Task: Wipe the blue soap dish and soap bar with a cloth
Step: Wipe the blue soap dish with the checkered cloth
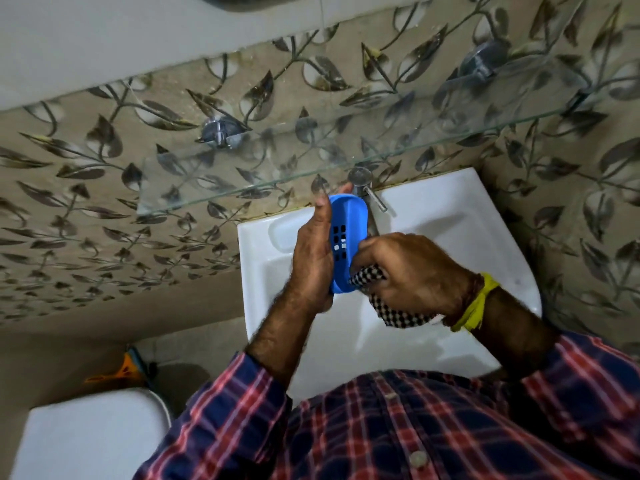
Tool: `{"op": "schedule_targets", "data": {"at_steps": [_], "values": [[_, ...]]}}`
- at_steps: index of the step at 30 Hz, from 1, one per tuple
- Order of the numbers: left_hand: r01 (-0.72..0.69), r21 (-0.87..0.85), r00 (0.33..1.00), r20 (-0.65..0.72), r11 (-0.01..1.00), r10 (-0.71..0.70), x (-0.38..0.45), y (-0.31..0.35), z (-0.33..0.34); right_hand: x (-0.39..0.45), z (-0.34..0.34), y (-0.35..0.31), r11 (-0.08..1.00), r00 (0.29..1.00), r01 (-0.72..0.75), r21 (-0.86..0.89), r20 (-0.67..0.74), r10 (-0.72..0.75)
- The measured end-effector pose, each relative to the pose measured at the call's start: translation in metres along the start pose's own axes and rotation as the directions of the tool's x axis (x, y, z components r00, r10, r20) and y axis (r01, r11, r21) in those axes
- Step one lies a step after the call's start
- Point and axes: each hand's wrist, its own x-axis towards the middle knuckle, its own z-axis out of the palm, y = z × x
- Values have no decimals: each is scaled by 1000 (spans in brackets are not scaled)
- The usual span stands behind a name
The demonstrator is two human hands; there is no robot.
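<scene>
Over the white sink (450, 216) my left hand (313, 258) holds the blue soap dish (348, 223) on its edge, its slotted underside facing right. My right hand (412, 268) grips a black-and-white checked cloth (398, 311) and presses it against the dish's lower end. Part of the cloth hangs below my right fist. No soap bar is visible.
A chrome tap (367, 188) stands at the sink's back edge, just behind the dish. A glass shelf (242, 168) juts out from the leaf-patterned tiled wall above the sink. A white toilet tank (93, 434) sits at the lower left, with an orange object (121, 370) behind it.
</scene>
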Motion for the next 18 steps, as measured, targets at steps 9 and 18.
{"op": "schedule_targets", "data": {"at_steps": [9,18], "values": [[-26,-125,988,-156,992,6,6,10,2,-5,-3,15,827,869,29,561,-423,257],[96,89,980,-180,991,-79,2,4,1,-14,10,0,813,975,-30,582,-162,152]]}}
